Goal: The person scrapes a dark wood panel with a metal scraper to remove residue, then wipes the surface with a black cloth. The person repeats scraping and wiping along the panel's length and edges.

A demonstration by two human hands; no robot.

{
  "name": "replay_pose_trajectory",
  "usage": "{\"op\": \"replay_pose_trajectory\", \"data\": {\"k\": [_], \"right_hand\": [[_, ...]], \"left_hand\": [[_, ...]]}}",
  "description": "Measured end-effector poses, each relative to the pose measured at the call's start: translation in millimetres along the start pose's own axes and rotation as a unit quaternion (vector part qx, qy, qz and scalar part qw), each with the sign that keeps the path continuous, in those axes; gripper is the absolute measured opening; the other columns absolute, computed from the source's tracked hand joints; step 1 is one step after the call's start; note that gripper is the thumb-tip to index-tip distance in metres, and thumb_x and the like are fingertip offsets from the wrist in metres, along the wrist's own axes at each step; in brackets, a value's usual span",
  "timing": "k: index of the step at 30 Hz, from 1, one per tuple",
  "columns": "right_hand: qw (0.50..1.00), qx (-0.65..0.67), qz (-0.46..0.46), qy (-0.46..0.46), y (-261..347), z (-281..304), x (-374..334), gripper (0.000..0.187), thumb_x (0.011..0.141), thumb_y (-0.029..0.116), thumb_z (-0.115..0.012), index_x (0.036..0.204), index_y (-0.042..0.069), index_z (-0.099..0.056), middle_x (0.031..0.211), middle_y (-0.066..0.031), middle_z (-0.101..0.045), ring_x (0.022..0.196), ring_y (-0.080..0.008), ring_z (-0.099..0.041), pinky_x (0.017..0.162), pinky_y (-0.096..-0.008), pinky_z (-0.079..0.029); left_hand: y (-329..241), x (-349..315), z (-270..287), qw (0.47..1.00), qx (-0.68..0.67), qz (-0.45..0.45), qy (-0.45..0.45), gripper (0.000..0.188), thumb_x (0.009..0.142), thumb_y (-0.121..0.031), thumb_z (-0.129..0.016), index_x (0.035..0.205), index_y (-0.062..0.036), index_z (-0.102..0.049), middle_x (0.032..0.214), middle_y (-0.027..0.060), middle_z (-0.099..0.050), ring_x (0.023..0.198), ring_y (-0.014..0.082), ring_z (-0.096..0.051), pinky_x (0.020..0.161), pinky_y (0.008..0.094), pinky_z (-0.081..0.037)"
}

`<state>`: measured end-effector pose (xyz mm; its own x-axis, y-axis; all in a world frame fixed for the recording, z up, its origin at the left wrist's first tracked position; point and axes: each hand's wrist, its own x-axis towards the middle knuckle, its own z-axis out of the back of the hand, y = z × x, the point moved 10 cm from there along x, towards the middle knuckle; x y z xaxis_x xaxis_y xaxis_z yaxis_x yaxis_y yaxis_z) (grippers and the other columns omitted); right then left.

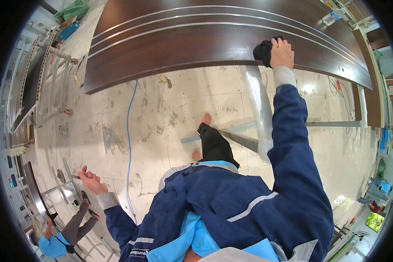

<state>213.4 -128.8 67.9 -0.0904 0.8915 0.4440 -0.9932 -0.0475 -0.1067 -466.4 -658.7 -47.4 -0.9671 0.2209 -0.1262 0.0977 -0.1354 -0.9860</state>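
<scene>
A long dark brown panel (pixel 174 48) with three thin silvery strips along it lies in front of me. My right hand (pixel 282 54) is closed on a bunched black cloth (pixel 263 53), which it presses against the panel near its close edge. Away from the panel, at the lower left, my left hand (pixel 91 180) hangs over the floor with its fingers curled. A small thin greyish thing (pixel 75 176) sticks out by its fingertips; its kind is too small to tell.
A plastic bottle (pixel 332 17) lies on the panel's far right. A blue hose (pixel 130 126) runs along the stained floor. Metal stand legs (pixel 240 140) are under the panel. A wheeled metal rack (pixel 52 83) stands left. A co-worker in a blue shirt (pixel 52 247) is at lower left.
</scene>
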Motion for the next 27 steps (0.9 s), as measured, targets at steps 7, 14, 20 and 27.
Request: {"op": "replay_pose_trajectory", "data": {"k": [7, 14, 20, 27], "right_hand": [[0.958, 0.203, 0.202, -0.011, 194.8, 0.4, -63.2, 0.047, 0.108, 0.041, -0.052, 0.135, 0.005, -0.066, 0.145, -0.0166, -0.060, 0.141, -0.0367, -0.051, 0.118, -0.0541, -0.037], [0.964, 0.223, 0.066, 0.127, 93.5, -22.7, -33.5, 0.059, 0.113, 0.042, -0.041, 0.162, 0.009, -0.045, 0.172, -0.0156, -0.038, 0.161, -0.0333, -0.031, 0.133, -0.0512, -0.019], [0.975, 0.184, -0.046, 0.118, -66.0, -64.8, -2.6, 0.076, 0.106, 0.067, -0.044, 0.165, 0.019, -0.045, 0.175, -0.0273, -0.026, 0.164, -0.0427, -0.022, 0.133, -0.0528, -0.015], [0.998, 0.028, -0.023, 0.056, -292.1, -106.8, 17.8, 0.039, 0.110, 0.037, -0.050, 0.140, 0.019, -0.067, 0.145, -0.0272, -0.061, 0.134, -0.0466, -0.058, 0.108, -0.0572, -0.048]], "left_hand": [[-7.6, -104.5, -200.7, 0.951, -0.034, -0.050, 0.305, 0.049, 0.116, -0.046, -0.042, 0.122, -0.0037, -0.066, 0.076, -0.0075, -0.038, 0.063, 0.0039, -0.036, 0.053, 0.0230, -0.031], [-13.9, -209.0, -265.7, 0.914, 0.062, -0.074, 0.394, 0.057, 0.117, -0.046, -0.033, 0.132, -0.0012, -0.065, 0.077, -0.0065, -0.038, 0.065, 0.0054, -0.037, 0.056, 0.0234, -0.033], [-56.3, -280.7, -322.6, 0.894, 0.110, -0.200, 0.386, 0.054, 0.117, -0.043, -0.031, 0.132, -0.0079, -0.070, 0.077, -0.0050, -0.043, 0.068, 0.0073, -0.041, 0.060, 0.0246, -0.035], [-116.8, -449.2, -520.9, 0.839, -0.042, -0.293, 0.456, 0.064, 0.117, -0.049, -0.029, 0.129, -0.0029, -0.073, 0.080, -0.0011, -0.057, 0.073, 0.0107, -0.052, 0.072, 0.0268, -0.041]]}}
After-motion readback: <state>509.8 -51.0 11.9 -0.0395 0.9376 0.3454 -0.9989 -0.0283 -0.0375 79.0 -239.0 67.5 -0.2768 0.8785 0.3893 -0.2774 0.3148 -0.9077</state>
